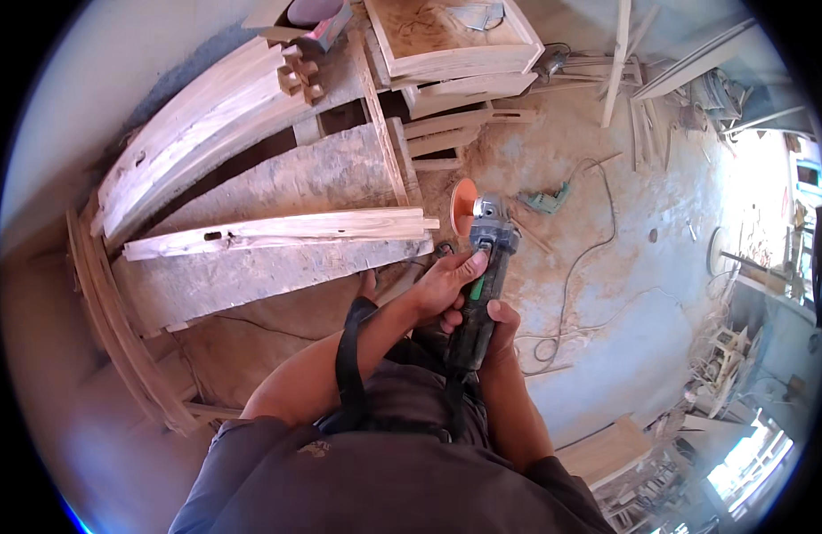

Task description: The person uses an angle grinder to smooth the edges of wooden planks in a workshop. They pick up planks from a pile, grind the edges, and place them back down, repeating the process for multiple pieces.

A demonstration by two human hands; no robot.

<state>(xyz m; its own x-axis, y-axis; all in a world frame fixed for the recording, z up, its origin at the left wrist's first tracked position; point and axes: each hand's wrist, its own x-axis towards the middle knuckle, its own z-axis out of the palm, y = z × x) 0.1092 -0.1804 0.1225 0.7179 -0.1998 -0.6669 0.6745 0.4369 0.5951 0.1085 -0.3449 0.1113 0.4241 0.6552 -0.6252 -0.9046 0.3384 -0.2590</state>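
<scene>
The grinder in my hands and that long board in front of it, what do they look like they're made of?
The angle grinder, held by the left hand and right hand, looks like dark moulded plastic with green accents, a grey metal-looking head and a matte orange disc. The long board looks like pale, raw, unfinished wood: visible grain, a dark slot.

**Materials & finish**

Grinder (478, 285): dark matt plastic body w/ green plastic patch, dull grey metal head, matt orange disc (463, 206). Plank (277, 233): pale bare wood, rough-sawn, unfinished. Tabletop (251, 276): grey worn wood, dusty. Floor (624, 267): matt concrete under sawdust. Shirt (384, 481): dark matt cloth. Drawer boxes (455, 44): raw light wood.
</scene>
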